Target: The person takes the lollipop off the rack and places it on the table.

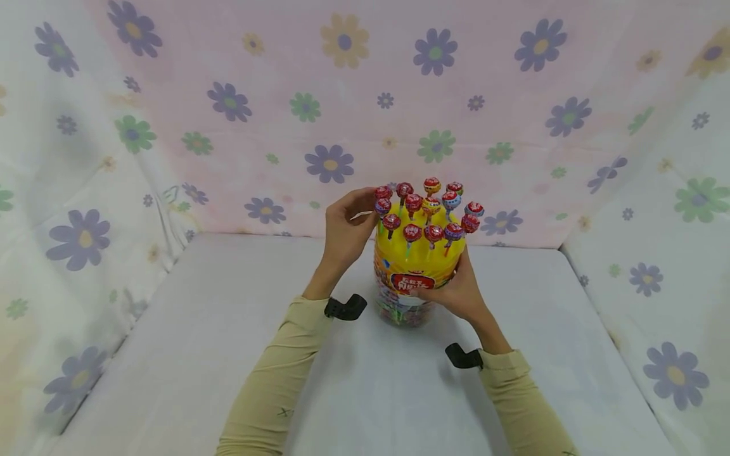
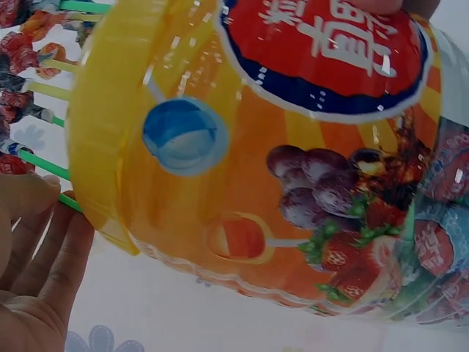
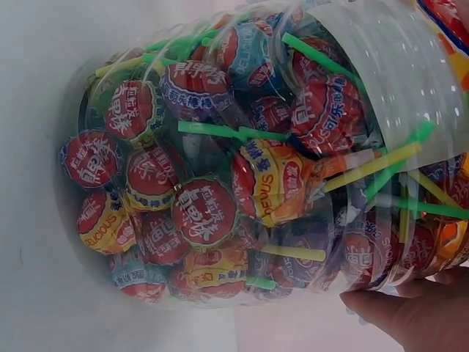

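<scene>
Jar upright on white table, lollipops standing in yellow lid. Left hand pinches green stick at lid's left edge; right hand grips jar's right side, thumb across front.

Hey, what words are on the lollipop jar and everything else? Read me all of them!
"真": the jar's red label; neighbouring characters partly hidden.
"DELICIOUS": a yellow wrapper.
"可乐": a red wrapper.
Other wrappers' small print and the left sleeve's mark: too small or blurred.
</scene>
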`<state>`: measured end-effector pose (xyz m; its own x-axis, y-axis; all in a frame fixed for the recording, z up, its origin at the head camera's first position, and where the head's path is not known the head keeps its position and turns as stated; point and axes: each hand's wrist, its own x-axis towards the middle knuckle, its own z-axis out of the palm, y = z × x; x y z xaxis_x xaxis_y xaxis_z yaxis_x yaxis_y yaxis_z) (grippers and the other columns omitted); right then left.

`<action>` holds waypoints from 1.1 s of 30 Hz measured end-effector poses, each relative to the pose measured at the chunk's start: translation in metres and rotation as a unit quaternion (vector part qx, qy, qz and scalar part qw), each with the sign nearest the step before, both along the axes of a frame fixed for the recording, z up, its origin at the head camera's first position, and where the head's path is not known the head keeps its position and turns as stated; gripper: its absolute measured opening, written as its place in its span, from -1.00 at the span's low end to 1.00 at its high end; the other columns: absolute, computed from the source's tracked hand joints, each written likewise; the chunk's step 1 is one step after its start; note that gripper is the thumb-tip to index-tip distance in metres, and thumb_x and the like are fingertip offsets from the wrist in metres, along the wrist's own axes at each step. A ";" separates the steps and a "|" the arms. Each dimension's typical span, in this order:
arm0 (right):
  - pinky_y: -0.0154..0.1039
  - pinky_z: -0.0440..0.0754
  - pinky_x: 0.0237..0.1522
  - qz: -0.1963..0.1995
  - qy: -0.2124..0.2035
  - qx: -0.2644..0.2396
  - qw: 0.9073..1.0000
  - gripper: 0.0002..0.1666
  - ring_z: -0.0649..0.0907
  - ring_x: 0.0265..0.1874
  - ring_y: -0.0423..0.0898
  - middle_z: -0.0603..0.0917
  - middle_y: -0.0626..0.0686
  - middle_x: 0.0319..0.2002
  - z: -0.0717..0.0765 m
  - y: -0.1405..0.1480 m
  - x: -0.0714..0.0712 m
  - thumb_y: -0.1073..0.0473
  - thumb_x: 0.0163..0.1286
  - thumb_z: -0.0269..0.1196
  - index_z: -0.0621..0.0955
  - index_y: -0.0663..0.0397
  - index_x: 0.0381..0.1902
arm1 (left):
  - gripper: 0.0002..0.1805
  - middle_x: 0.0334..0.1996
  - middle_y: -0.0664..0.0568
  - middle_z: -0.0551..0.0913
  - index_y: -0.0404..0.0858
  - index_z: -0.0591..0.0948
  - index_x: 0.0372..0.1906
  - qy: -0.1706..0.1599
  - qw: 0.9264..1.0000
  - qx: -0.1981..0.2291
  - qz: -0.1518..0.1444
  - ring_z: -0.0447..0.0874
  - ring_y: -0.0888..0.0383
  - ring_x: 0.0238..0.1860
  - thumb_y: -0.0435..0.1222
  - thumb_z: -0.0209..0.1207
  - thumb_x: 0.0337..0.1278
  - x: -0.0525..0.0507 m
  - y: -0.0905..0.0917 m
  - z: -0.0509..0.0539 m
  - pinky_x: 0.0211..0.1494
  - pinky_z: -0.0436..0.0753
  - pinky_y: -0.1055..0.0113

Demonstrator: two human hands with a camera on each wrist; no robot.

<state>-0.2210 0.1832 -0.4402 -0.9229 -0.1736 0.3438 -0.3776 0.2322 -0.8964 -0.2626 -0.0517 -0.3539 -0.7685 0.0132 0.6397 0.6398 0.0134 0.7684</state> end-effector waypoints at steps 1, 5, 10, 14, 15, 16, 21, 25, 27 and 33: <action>0.15 0.51 0.35 -0.001 0.001 0.000 1.000 0.20 0.51 0.29 0.01 0.45 0.06 0.30 0.000 0.000 0.000 0.36 0.04 0.58 0.13 -0.09 0.49 | -0.65 -0.04 -0.34 0.71 -0.51 0.62 0.12 0.002 1.000 -0.003 0.004 0.75 -0.19 -0.05 -0.58 0.26 0.23 0.000 0.000 0.000 0.06 0.76 0.14; 0.13 0.52 0.35 -0.006 0.001 -0.001 1.000 0.21 0.51 0.28 -0.02 0.45 0.04 0.30 0.002 -0.001 0.000 0.36 0.03 0.59 0.12 -0.08 0.49 | -0.64 -0.04 -0.37 0.71 -0.54 0.61 0.12 0.013 1.000 -0.008 0.015 0.75 -0.21 -0.03 -0.59 0.27 0.22 0.000 0.002 0.000 0.06 0.76 0.13; 0.14 0.52 0.34 -0.012 -0.003 -0.002 1.000 0.21 0.51 0.28 -0.02 0.45 0.03 0.30 0.003 -0.002 0.001 0.34 0.03 0.60 0.13 -0.09 0.48 | -0.62 -0.03 -0.40 0.70 -0.56 0.60 0.14 0.023 0.999 -0.010 0.023 0.75 -0.25 -0.04 -0.60 0.26 0.21 0.000 0.004 0.001 0.06 0.74 -0.02; 0.18 0.53 0.33 -0.008 -0.003 -0.007 1.000 0.24 0.50 0.29 0.03 0.44 0.08 0.32 0.001 -0.002 0.001 0.35 0.02 0.60 0.11 -0.10 0.51 | -0.60 -0.01 -0.37 0.70 -0.54 0.60 0.16 0.022 0.999 -0.012 0.031 0.75 -0.22 -0.03 -0.61 0.25 0.21 0.002 0.005 0.000 0.08 0.74 0.06; 0.18 0.52 0.33 -0.006 -0.001 -0.007 1.000 0.25 0.50 0.29 0.04 0.44 0.08 0.32 0.001 -0.002 0.001 0.35 0.02 0.60 0.10 -0.10 0.51 | -0.60 -0.01 -0.36 0.70 -0.53 0.60 0.17 0.021 0.999 -0.012 0.035 0.75 -0.20 -0.03 -0.61 0.25 0.21 0.002 0.005 -0.001 0.09 0.75 0.10; 0.17 0.52 0.33 -0.004 0.000 -0.008 1.000 0.26 0.50 0.29 0.03 0.44 0.08 0.33 0.000 -0.003 0.001 0.35 0.01 0.60 0.10 -0.10 0.52 | -0.60 -0.01 -0.35 0.70 -0.53 0.60 0.17 0.023 0.999 -0.010 0.038 0.75 -0.20 -0.03 -0.61 0.24 0.21 0.002 0.005 -0.002 0.09 0.75 0.13; 0.14 0.53 0.34 -0.008 0.000 0.000 1.000 0.24 0.51 0.27 -0.01 0.45 0.05 0.31 0.001 -0.002 0.001 0.34 0.01 0.60 0.12 -0.11 0.50 | -0.60 -0.02 -0.36 0.70 -0.53 0.60 0.16 0.035 0.998 -0.002 0.046 0.75 -0.21 -0.03 -0.63 0.22 0.21 0.001 0.008 -0.006 0.09 0.75 0.18; 0.16 0.53 0.34 -0.013 0.000 0.007 1.000 0.23 0.51 0.27 0.00 0.45 0.07 0.30 0.002 0.000 0.001 0.32 0.03 0.60 0.11 -0.08 0.50 | -0.59 -0.01 -0.40 0.69 -0.57 0.59 0.17 0.044 0.998 0.006 0.046 0.74 -0.25 -0.03 -0.65 0.22 0.19 0.000 0.011 -0.006 0.09 0.74 0.05; 0.16 0.52 0.34 -0.012 -0.001 0.005 1.000 0.22 0.51 0.28 0.02 0.44 0.08 0.31 0.001 0.000 0.001 0.32 0.04 0.60 0.11 -0.09 0.50 | -0.59 -0.01 -0.42 0.68 -0.59 0.57 0.17 0.046 0.998 0.006 0.050 0.73 -0.28 -0.03 -0.66 0.22 0.19 0.000 0.013 -0.007 0.10 0.73 -0.01; 0.17 0.51 0.34 -0.006 -0.003 -0.003 1.000 0.23 0.50 0.28 0.03 0.44 0.07 0.31 0.000 -0.001 0.002 0.33 0.04 0.60 0.11 -0.14 0.50 | -0.62 -0.06 -0.45 0.68 -0.62 0.57 0.16 0.062 0.996 0.022 0.065 0.72 -0.30 -0.05 -0.65 0.20 0.22 0.002 0.008 0.005 0.10 0.74 0.18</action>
